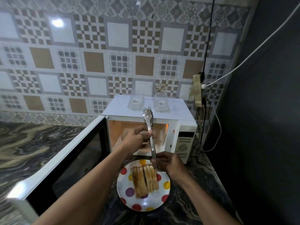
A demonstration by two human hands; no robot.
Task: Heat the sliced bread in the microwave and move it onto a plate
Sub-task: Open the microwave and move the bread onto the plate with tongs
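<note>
Sliced bread (144, 181) lies on dotted plate (121, 182), on dark marbled surface (186, 200) just before open microwave (185, 127). Slices on edge, side by side; loaf's long axis runs near to far, tilted slightly left. Tongs (148, 120) point up and away, tips together. Left hand (139, 137): grip curled round mid-shaft. Right hand (168, 163): grip pinches the near end, above the bread.

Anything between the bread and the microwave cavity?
No fixed obstacle: the microwave door is swung open. Only the tongs, gripped by the left hand and right hand, cross the opening, above the bread on the plate.
</note>
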